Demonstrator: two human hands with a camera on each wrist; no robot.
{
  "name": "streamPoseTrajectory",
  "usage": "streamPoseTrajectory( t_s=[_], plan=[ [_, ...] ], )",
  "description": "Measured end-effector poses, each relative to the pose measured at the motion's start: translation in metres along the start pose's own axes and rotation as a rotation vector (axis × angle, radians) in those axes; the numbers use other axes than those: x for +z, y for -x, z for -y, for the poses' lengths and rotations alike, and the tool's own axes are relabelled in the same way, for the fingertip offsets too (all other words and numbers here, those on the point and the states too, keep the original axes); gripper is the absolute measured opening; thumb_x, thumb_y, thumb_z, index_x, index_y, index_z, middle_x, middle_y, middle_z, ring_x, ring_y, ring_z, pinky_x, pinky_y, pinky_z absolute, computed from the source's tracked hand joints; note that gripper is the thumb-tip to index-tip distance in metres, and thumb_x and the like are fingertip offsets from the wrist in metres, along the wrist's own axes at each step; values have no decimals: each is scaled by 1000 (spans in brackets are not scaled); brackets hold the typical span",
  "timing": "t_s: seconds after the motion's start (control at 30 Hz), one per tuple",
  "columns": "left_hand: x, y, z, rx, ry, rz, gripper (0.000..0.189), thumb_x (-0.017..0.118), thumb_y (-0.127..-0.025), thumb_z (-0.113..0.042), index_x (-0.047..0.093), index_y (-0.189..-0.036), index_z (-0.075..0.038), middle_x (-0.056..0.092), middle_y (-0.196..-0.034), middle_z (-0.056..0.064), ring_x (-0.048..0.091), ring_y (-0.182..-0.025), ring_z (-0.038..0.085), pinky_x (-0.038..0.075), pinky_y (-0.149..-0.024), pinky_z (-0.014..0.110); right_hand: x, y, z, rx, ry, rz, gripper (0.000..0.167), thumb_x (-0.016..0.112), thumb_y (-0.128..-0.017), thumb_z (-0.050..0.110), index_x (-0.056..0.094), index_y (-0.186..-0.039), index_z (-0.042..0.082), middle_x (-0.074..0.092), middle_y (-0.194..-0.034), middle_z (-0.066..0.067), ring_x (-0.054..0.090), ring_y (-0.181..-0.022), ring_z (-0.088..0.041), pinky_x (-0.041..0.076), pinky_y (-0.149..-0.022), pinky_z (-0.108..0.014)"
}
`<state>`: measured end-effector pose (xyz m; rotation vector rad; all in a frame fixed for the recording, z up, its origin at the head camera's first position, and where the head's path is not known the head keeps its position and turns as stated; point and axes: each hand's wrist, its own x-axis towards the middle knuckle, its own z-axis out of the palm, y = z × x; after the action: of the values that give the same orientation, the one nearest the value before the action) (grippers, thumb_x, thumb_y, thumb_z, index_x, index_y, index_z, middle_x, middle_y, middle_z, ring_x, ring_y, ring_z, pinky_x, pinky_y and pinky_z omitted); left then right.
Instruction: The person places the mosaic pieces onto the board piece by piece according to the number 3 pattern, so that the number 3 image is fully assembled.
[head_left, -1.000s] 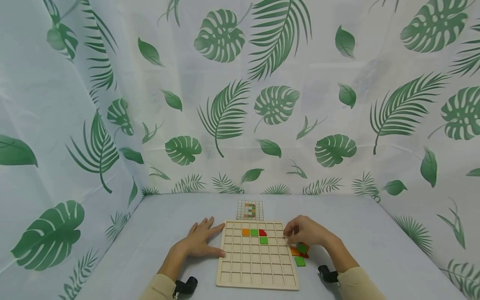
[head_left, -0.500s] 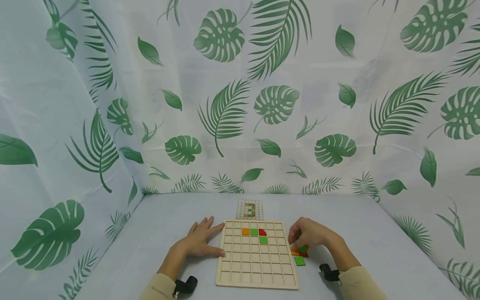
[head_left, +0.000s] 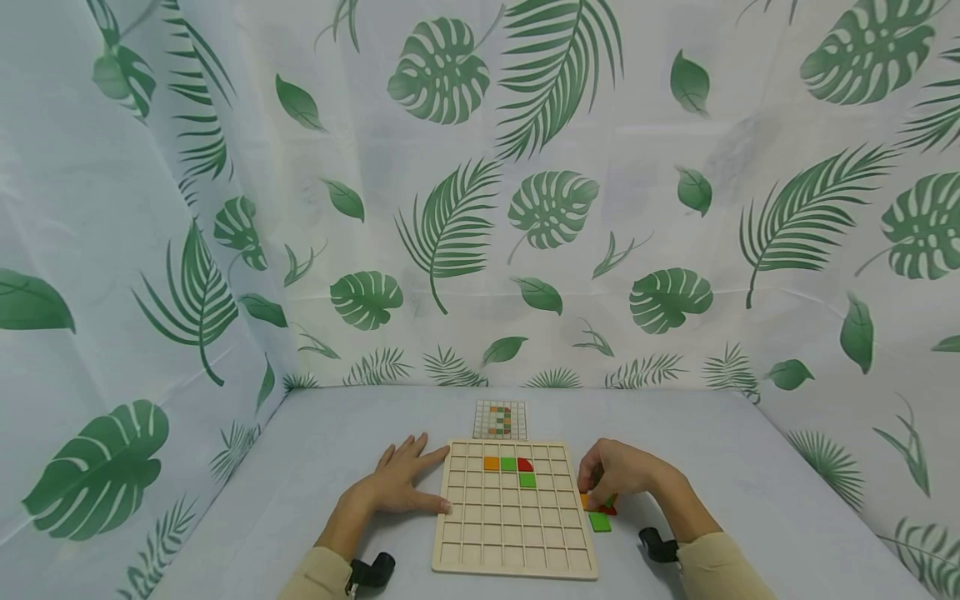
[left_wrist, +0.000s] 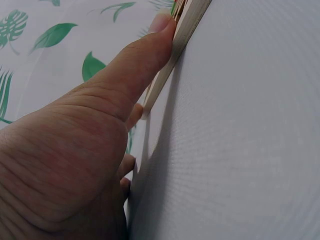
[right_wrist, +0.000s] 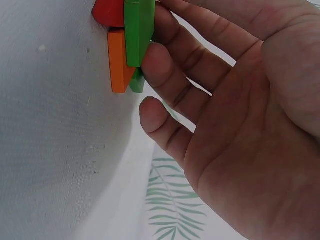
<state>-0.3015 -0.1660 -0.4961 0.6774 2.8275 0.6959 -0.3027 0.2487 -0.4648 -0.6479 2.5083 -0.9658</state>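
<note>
The left hand (head_left: pixel 397 485) lies at the left side of the wooden grid board (head_left: pixel 519 567), fingers spread apart and gripping nothing; its thumb rests on the board's left edge, and a fingertip touches near the far left corner. The right hand (head_left: pixel 624 468) is just beyond the board's right edge, its fingers bent down over a small cluster of loose tiles (I cannot tell whether thumb and finger are clamped on 1 of them). An orange tile (head_left: pixel 584 501) shows under those fingers, with a red piece (right_wrist: pixel 108 12) and a green tile (right_wrist: pixel 137 35) bunched close by, the green overlapping its neighbours. Another green tile (head_left: pixel 600 522) lies flat on the near side of the cluster.

On the board, 3 pieces sit side by side in 1 row toward the far edge: orange square (head_left: pixel 491 463), green square (head_left: pixel 508 464) and red rounded piece (head_left: pixel 525 465). A further green square (head_left: pixel 527 480) fills the cell directly nearer than the red. Beyond the far edge lies a small patterned card (head_left: pixel 500 419); behind the table (head_left: pixel 675 417) hangs a leaf-printed cloth (head_left: pixel 465 350).
</note>
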Motion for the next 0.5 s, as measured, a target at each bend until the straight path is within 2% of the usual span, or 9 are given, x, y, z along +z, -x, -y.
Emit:
streamPoseTrajectory(
  t_s=[0.5],
  plan=[
    [2, -2, 3, -7, -10, -5, 102, 78, -77, -72, 41, -161, -27, 20, -172, 21, 13, -161, 45, 5, -128, 68, -1, -1, 1, -14, 70, -41, 17, 89, -77, 2, 76, -85, 10, 71, -84, 0, 59, -73, -15, 51, -60, -28]
  ],
)
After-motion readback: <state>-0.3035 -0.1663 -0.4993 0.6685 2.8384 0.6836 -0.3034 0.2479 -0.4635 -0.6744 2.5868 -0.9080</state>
